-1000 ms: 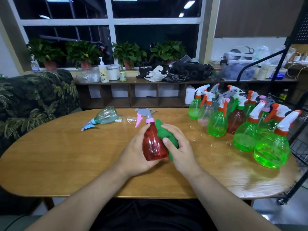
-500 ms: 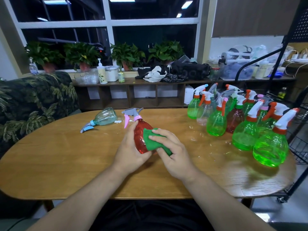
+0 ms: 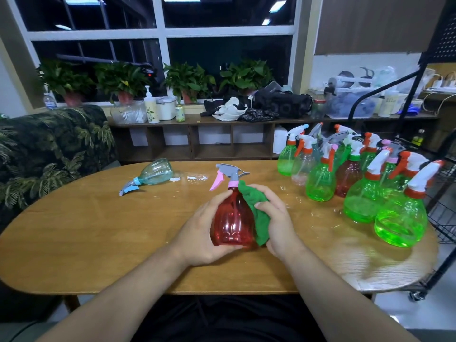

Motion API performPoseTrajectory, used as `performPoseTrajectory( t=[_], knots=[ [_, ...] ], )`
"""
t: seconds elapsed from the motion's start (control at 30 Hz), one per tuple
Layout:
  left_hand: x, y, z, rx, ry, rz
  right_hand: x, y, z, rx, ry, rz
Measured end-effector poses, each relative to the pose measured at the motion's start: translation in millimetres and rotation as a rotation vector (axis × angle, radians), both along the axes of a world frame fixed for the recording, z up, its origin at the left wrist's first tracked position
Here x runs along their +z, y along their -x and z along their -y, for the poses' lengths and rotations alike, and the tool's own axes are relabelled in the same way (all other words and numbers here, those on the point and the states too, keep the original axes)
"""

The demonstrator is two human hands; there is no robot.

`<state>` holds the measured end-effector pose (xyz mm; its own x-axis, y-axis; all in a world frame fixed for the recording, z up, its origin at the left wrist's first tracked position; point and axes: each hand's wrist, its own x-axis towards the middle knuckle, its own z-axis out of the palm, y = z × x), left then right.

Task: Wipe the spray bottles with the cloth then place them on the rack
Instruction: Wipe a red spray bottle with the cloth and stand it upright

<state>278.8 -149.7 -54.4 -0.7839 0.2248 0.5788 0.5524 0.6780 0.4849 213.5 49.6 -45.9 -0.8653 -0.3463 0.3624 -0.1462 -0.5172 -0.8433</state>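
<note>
A red spray bottle with a grey head and pink trigger stands upright near the middle of the wooden table. My left hand grips its left side. My right hand presses a green cloth against its right side. Several green, red and clear spray bottles stand grouped at the table's right end. A pale blue bottle lies on its side at the far left. A black wire rack stands beyond the table's right edge.
A leaf-patterned sofa is at the left. A low wooden shelf runs behind the table under a window, carrying potted plants, containers and dark clothes. Small white scraps lie on the table behind the red bottle.
The red bottle was tilted left half a second ago and is now upright again. The cloth has shifted from the bottle's front to its right side and neck.
</note>
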Motion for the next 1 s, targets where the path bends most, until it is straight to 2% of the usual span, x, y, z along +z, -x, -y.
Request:
performPoseTrajectory(
  t=[0.13,0.33,0.53,0.87,1.0],
  knots=[
    [0.1,1.7,-0.6,-0.015,-0.019,0.028,2.5,1.8,0.7,0.053,0.068,0.106],
    [-5.0,7.6,-2.0,0.040,0.069,0.020,-2.5,3.7,0.0,-0.051,-0.023,0.001],
    [-8.9,9.8,-0.8,0.083,0.053,-0.022,-2.8,-4.1,4.0,-0.225,-0.196,-0.273],
    [-4.9,13.9,5.1,0.233,-0.288,-0.027,-17.0,-11.1,15.8,-0.318,-0.416,-0.769],
    [-4.7,13.8,7.3,0.265,-0.304,-0.033,-18.5,-12.2,17.1,-0.317,-0.426,-0.784]
  ],
)
